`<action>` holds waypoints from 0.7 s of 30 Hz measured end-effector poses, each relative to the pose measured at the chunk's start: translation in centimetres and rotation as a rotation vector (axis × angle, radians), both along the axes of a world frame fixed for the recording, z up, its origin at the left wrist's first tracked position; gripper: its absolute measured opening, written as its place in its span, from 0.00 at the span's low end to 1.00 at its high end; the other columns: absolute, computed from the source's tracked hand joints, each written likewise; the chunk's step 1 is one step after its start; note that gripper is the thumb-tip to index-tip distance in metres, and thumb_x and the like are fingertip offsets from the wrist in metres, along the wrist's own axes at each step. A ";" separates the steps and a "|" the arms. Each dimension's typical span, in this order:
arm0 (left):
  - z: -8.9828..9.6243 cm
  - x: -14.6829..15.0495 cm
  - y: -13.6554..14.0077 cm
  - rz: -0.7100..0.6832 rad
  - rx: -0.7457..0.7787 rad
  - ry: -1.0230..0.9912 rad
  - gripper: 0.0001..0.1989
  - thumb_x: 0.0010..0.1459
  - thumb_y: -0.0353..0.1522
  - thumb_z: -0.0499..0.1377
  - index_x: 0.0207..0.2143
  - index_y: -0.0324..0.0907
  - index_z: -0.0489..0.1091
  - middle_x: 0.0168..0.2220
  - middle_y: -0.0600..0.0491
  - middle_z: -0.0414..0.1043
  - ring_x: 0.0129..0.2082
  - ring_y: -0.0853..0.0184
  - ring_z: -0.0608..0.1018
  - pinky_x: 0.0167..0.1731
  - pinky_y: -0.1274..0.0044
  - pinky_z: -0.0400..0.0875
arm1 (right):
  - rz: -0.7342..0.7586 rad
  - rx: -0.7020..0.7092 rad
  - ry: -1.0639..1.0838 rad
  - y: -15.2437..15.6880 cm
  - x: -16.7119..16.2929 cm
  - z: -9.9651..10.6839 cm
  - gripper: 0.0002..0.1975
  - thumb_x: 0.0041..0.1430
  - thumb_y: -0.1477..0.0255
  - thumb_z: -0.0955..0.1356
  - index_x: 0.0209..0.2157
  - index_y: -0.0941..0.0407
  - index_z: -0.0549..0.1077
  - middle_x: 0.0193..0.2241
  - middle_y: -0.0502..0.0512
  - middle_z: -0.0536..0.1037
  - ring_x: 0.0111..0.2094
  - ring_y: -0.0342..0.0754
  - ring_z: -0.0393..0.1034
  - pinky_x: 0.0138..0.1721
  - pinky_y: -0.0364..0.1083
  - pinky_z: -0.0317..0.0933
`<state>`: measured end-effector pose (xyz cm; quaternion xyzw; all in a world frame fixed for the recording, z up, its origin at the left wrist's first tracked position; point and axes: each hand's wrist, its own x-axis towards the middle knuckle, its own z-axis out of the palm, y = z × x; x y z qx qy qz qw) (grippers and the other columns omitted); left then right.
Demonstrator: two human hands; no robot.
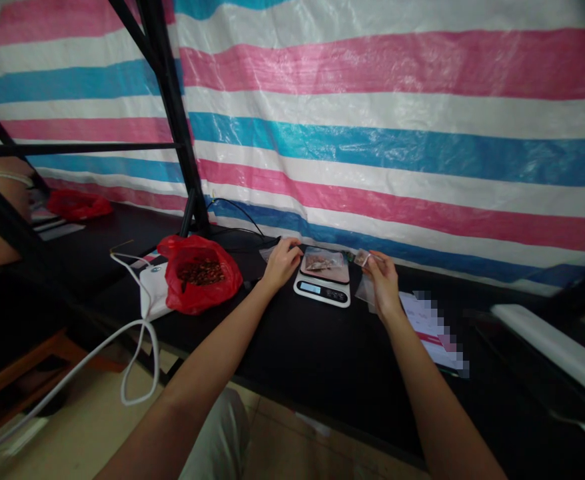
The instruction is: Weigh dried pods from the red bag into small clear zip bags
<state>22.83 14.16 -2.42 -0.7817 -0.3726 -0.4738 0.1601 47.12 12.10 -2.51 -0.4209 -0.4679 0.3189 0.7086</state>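
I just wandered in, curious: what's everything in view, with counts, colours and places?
table: 1+, black, middle
scale: 1, white, on table
filled bag: 1, clear, on scale
small bag: 1, clear, right of scale
near bag: 1, red, left of scale
pieces: many, brown, inside near bag
block: 1, white, beside near bag
far bag: 1, red, far left
flat item: 1, white and red, right
long object: 1, white, far right
cable: 1, white, lower left
wood: 1+, orange, lower left
sheet: 1, pink, blue, white stripes, background
frame: 1, black, left
another person's arm: 1+, bare, far left
left hand: 1, bare, left of scale
right hand: 1, bare, holding small bag
trouser leg: 1, pale, bottom
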 end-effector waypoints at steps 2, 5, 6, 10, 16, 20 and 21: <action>0.1 0.0 -0.1 -0.002 -0.003 0.014 0.06 0.53 0.24 0.53 0.30 0.39 0.68 0.40 0.48 0.65 0.42 0.66 0.68 0.41 0.74 0.66 | -0.030 0.003 -0.014 0.2 0.2 -0.1 0.19 0.42 0.59 0.71 0.35 0.54 0.68 0.37 0.52 0.74 0.39 0.48 0.69 0.43 0.51 0.62; 0.2 0.2 -0.2 -0.012 -0.003 0.028 0.05 0.54 0.25 0.53 0.31 0.39 0.68 0.40 0.48 0.65 0.41 0.66 0.67 0.41 0.74 0.66 | -0.056 0.004 -0.045 0.2 0.4 -0.2 0.19 0.41 0.59 0.71 0.34 0.55 0.68 0.37 0.53 0.74 0.40 0.48 0.69 0.45 0.52 0.61; 0.2 0.2 -0.2 -0.017 -0.004 0.029 0.05 0.54 0.25 0.53 0.31 0.39 0.68 0.40 0.48 0.65 0.41 0.66 0.67 0.41 0.74 0.66 | -0.067 0.002 -0.062 0.2 0.3 -0.1 0.19 0.41 0.60 0.71 0.34 0.55 0.68 0.36 0.53 0.74 0.40 0.48 0.69 0.46 0.53 0.61; 0.2 0.3 -0.4 -0.033 -0.022 0.017 0.05 0.56 0.26 0.52 0.31 0.39 0.67 0.40 0.48 0.65 0.41 0.66 0.67 0.42 0.74 0.65 | -0.064 0.001 -0.125 0.0 0.1 -0.1 0.20 0.43 0.61 0.70 0.37 0.54 0.66 0.35 0.54 0.74 0.37 0.49 0.71 0.44 0.54 0.62; 1.9 1.7 -0.7 -0.103 -0.170 -0.061 0.15 0.54 0.35 0.56 0.44 0.39 0.64 0.48 0.45 0.62 0.50 0.62 0.65 0.50 0.70 0.60 | -0.032 -0.029 -0.215 0.0 -0.2 -0.2 0.22 0.46 0.61 0.69 0.41 0.54 0.63 0.39 0.56 0.74 0.37 0.50 0.72 0.44 0.54 0.63; 3.5 3.8 0.8 -0.261 -0.410 0.102 0.37 0.46 0.45 0.60 0.55 0.37 0.54 0.54 0.40 0.58 0.54 0.55 0.62 0.53 0.65 0.57 | 0.010 -0.029 -0.261 0.2 -0.3 -0.5 0.21 0.49 0.59 0.66 0.43 0.53 0.61 0.42 0.58 0.72 0.37 0.50 0.72 0.44 0.54 0.63; 3.6 4.4 1.2 -0.284 -0.486 0.141 0.40 0.45 0.46 0.61 0.56 0.36 0.54 0.55 0.39 0.58 0.54 0.54 0.63 0.52 0.65 0.57 | 0.020 -0.024 -0.274 0.2 -0.3 -0.6 0.21 0.50 0.59 0.66 0.43 0.53 0.61 0.42 0.58 0.72 0.37 0.50 0.72 0.44 0.54 0.63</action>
